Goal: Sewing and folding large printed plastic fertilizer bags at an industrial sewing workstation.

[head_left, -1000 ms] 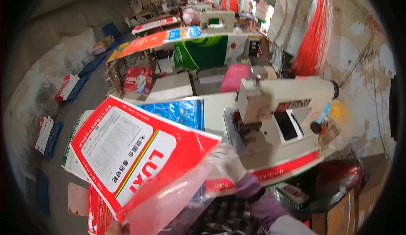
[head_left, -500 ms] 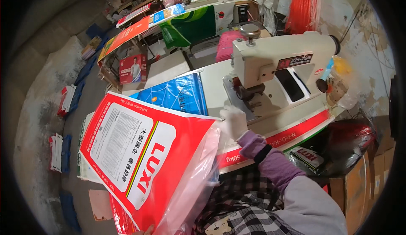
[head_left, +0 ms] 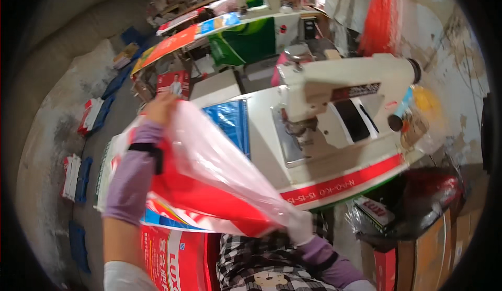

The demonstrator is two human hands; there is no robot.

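My bare left hand is at the far edge of a red and white woven sack, its fingers closed on the edge. A whitish, see-through plastic liner shows along the sack. Low and near my body, my gloved right hand grips the sack's opposite end, so it stretches slantwise between my hands. Motion blurs both hands a little. Partly covered by the sack, a blue plastic-wrapped bag lies on the sewing table. To the right stands a cream industrial sewing machine.
A phone lies on the table beside the machine. Red printed sacks are below the held sack. Cardboard boxes and plastic-wrapped goods stand at lower right. Red string hangs behind. Folded bundles line the floor at left.
My left hand has swung from the bottom edge up to the sack's far side. My right hand has come down toward my body from beside the machine. The sack has turned, its printed face mostly hidden.
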